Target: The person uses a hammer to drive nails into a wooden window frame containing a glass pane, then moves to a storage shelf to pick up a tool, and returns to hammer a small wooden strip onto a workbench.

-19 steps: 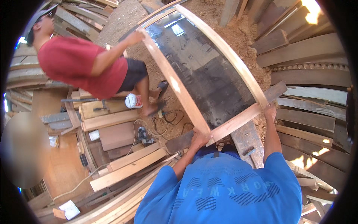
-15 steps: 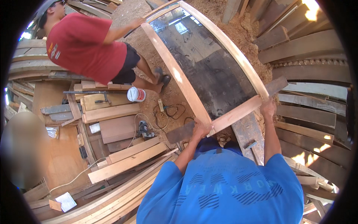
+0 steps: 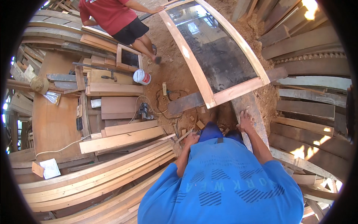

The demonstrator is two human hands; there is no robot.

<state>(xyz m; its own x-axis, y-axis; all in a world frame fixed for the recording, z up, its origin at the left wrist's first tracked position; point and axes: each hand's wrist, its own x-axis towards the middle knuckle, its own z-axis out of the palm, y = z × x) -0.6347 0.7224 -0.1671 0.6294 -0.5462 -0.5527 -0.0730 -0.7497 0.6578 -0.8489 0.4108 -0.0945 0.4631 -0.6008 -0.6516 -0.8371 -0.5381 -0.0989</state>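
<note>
A wooden frame with a dark glass pane (image 3: 220, 48) lies ahead of me, its near corner resting over a dark crosspiece (image 3: 186, 103). Both my hands are off the frame. My right hand (image 3: 246, 122) lies on a worn plank (image 3: 238, 102) just below the frame's near rail, fingers spread and pointing forward. Low by my left leg, my left hand (image 3: 191, 139) is closed beside a thin piece of wood; what it grips is too small to tell. At the far left end of the frame a person in a red shirt (image 3: 110, 16) rests a hand on its corner.
Left of the frame stand a white bucket (image 3: 142, 77), a small glazed frame (image 3: 129, 58) and a power tool (image 3: 143, 111) with its cord. Long boards (image 3: 97, 168) are stacked at lower left. More planks (image 3: 309, 112) line the right side. Sawdust and offcuts cover the ground.
Both my hands have let go of the frame's near rail and drawn back toward me. The person in red has moved toward the far end. The view has shifted somewhat.
</note>
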